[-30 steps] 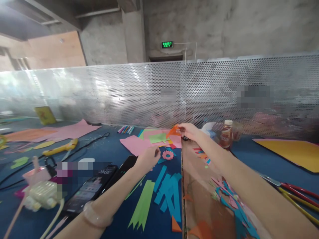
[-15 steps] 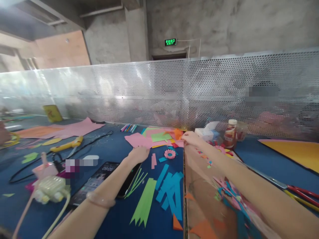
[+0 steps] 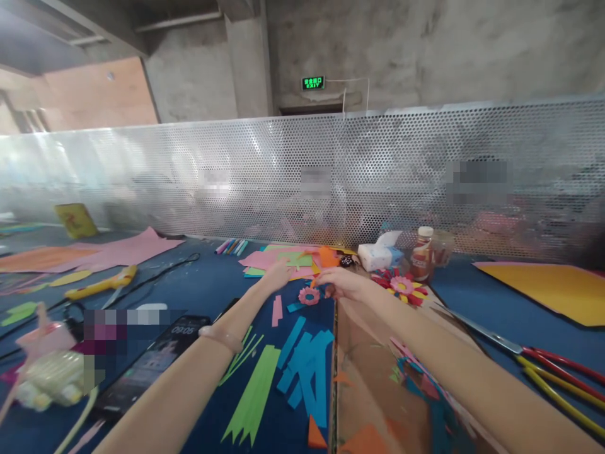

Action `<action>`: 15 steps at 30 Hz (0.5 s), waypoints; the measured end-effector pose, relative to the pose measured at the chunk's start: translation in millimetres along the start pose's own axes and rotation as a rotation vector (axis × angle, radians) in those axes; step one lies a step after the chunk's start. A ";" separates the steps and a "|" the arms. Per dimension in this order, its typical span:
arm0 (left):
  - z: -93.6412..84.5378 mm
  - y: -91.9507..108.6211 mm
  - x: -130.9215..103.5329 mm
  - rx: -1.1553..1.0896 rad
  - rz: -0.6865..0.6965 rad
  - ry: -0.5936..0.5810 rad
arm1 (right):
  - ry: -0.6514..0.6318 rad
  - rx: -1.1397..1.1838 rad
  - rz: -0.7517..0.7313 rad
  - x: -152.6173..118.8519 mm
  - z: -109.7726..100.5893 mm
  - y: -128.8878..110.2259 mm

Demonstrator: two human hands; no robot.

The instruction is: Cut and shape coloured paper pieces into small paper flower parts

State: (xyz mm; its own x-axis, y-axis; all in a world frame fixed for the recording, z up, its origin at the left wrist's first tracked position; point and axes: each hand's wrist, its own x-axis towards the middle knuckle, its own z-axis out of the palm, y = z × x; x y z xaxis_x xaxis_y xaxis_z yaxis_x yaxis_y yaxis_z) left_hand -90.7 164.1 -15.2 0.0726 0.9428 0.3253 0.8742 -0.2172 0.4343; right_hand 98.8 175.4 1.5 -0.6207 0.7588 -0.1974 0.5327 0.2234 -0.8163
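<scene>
Pink paper (image 3: 258, 257) has just shifted; half a second ago its left end jutted out toward the lower left of the pile (image 3: 295, 258), and now it lies farther in to the right, in the upper middle of the frame, with blue and green edges (image 3: 254, 272) showing below it; that leaves the sheets lying closer together. Orange paper (image 3: 328, 256), raised in the right hand (image 3: 347, 284) a second ago, now rests at the right end of the same pile, apart from that hand; the hand itself has come lower in the frame and reaches in over the upper left of the brown cardboard (image 3: 363, 340).

The left hand (image 3: 278, 275) comes up from the lower left, its fingers over the pile and just below the green piece (image 3: 302, 260); they are bent and blurred, so I cannot tell whether they pinch anything; the pink paper lies mostly to the left of and beyond them. The right hand is turned inward with half-curled fingers; a small orange scrap (image 3: 313, 282) may be at its fingertips, though the view is too poor to say if it is held; the pink paper flower (image 3: 309, 296) lies just lower left of those fingers; the blue strips (image 3: 305, 362) lie below, toward the bottom centre.
</scene>
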 end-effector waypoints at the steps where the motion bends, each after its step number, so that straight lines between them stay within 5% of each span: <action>1: -0.8 -0.5 -3.5 0.028 -0.009 -0.015 | -0.022 -0.023 -0.001 2.4 4.6 -2.2; 8: -18.3 -3.8 -42.0 0.119 0.057 -0.301 | -0.003 -0.218 0.043 11.6 16.4 -2.7; 15: -5.5 1.4 -43.6 0.163 0.033 -0.406 | 0.095 -0.286 0.028 -14.9 -1.7 2.7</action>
State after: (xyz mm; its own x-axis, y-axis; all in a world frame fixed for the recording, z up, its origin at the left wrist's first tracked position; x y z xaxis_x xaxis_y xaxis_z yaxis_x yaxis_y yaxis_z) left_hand -95.4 121.3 -24.2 0.2564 0.9660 -0.0341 0.9303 -0.2370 0.2800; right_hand 110.4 165.8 3.1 -0.5538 0.8181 -0.1549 0.6979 0.3546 -0.6223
